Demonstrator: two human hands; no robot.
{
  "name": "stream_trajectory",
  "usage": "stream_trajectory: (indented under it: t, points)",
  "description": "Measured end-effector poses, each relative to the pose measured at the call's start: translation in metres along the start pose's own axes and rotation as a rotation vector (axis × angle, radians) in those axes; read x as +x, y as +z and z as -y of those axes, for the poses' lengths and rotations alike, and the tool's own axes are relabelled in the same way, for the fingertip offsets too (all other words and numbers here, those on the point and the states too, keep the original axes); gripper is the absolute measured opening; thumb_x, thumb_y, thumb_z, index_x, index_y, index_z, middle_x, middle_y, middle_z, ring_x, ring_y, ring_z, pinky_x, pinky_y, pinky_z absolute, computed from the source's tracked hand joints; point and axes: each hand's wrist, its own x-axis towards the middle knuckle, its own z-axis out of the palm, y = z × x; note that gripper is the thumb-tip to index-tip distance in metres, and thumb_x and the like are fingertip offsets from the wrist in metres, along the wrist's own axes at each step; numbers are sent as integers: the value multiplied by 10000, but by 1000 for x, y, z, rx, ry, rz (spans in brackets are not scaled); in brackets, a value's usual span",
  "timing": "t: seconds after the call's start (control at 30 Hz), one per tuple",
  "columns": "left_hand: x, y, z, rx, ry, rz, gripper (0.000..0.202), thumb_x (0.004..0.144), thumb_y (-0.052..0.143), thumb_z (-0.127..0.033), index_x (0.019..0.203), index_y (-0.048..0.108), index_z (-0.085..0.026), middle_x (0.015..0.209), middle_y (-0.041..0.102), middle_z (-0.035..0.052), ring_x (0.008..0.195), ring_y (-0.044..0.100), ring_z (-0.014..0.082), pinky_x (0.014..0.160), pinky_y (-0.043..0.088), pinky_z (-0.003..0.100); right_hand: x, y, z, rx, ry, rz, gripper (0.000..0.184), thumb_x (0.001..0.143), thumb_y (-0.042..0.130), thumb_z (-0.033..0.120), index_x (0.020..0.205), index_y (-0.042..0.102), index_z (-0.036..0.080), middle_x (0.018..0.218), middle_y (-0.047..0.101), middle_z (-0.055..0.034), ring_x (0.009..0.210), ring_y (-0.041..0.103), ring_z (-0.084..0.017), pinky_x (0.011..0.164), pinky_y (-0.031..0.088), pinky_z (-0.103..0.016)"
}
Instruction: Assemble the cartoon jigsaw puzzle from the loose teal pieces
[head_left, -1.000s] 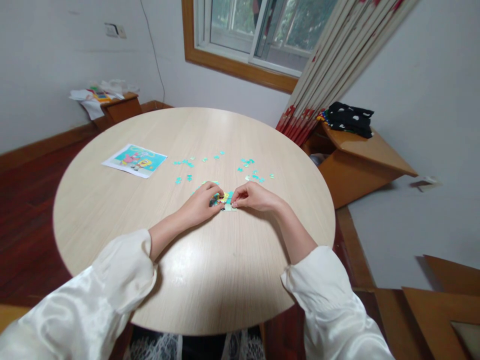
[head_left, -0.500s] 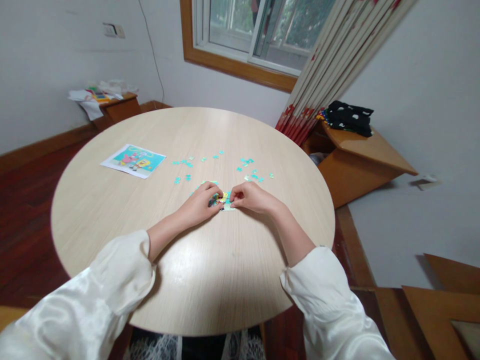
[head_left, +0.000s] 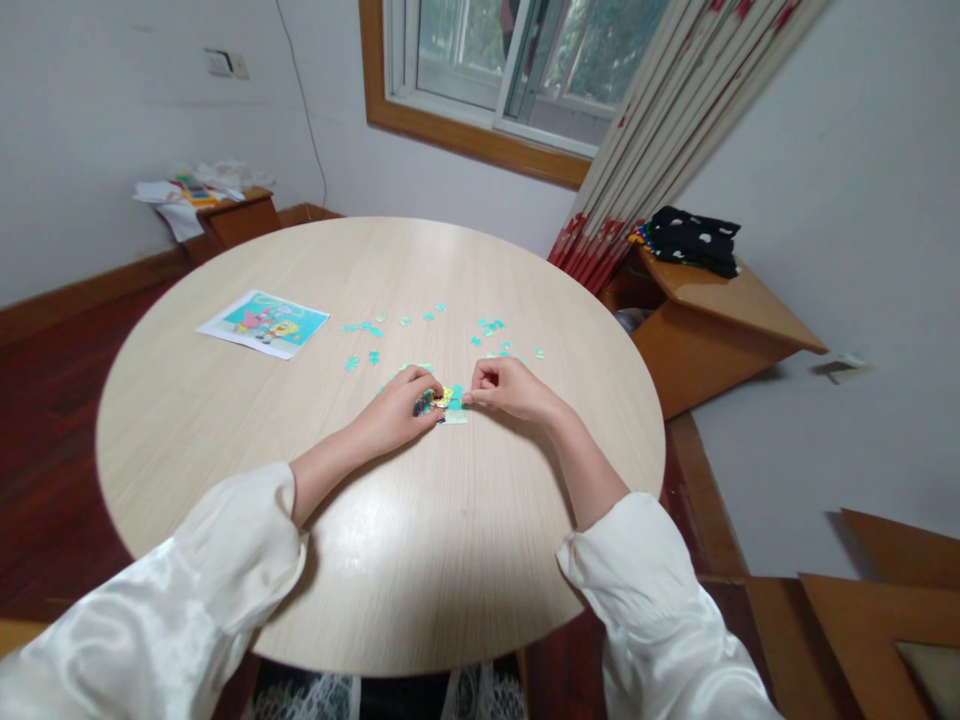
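Note:
A small joined cluster of jigsaw pieces, teal and yellow, lies on the round wooden table in front of me. My left hand rests curled on the cluster's left side, fingertips pressing it. My right hand is pinched at the cluster's right edge, thumb and forefinger closed on a small piece I can barely see. Loose teal pieces lie scattered just beyond the hands, with more loose pieces to the left.
A printed cartoon picture sheet lies on the table's left. Behind, a low wooden stand with papers sits by the wall. A tilted wooden box with dark spotted cloth and a curtain stand at the right.
My right hand has lifted slightly and tightened into a pinch at the cluster's right edge. The left hand stays on the cluster. The view shifted a little.

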Motion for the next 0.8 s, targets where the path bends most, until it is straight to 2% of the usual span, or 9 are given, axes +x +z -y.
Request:
stream_trajectory:
  t: [0.1, 0.27, 0.4, 0.47, 0.57, 0.67, 0.8]
  points:
    - [0, 0, 0, -8, 3, 5, 135, 798, 607, -249, 916, 593, -184, 1016, 569, 73, 943, 576, 208, 849, 468, 362, -1, -1, -3, 27, 2, 8, 318, 672, 709, 388, 592, 490, 171, 534, 353, 83, 523, 292, -66, 530, 227, -236]
    - [1, -1, -1, -8, 8, 16, 126, 799, 589, -253, 906, 586, -187, 989, 577, 67, 920, 579, 205, 826, 468, 354, -1, 3, -2, -9, 34, 146, 272, 641, 704, 267, 563, 461, 174, 530, 321, 93, 525, 288, -59, 533, 219, -232]
    - [1, -2, -1, 3, 26, 19, 130, 802, 578, -266, 907, 582, -189, 981, 592, 69, 911, 580, 209, 815, 464, 355, -1, 5, -1, 17, 22, 122, 285, 651, 701, 264, 562, 443, 181, 531, 323, 91, 529, 289, -65, 532, 218, -238]
    - [1, -1, -1, 10, 34, 17, 117, 816, 560, -273, 901, 582, -195, 970, 602, 67, 904, 580, 209, 814, 462, 355, 0, 4, -2, 47, -2, 37, 287, 668, 696, 293, 573, 447, 186, 527, 322, 91, 523, 280, -68, 527, 212, -242]
    - [2, -2, 0, 5, 44, -8, 104, 839, 515, -247, 897, 587, -197, 970, 619, 70, 929, 582, 209, 843, 458, 361, 3, 2, -9, 36, -31, -170, 279, 685, 686, 306, 580, 454, 191, 516, 312, 93, 512, 274, -72, 526, 212, -246]
    - [3, -5, 4, 12, 25, -99, 129, 832, 476, -202, 889, 591, -190, 986, 625, 77, 953, 588, 205, 880, 453, 367, 7, -1, -21, -34, -27, -370, 265, 683, 675, 275, 566, 452, 193, 514, 321, 88, 516, 295, -79, 541, 229, -250]
    - [8, -15, 12, 83, -56, -229, 136, 798, 453, -184, 795, 589, -186, 899, 639, 65, 892, 597, 207, 852, 466, 362, 12, -4, -38, -72, 12, -537, 238, 686, 651, 251, 573, 448, 199, 500, 314, 91, 510, 303, -85, 552, 247, -251]
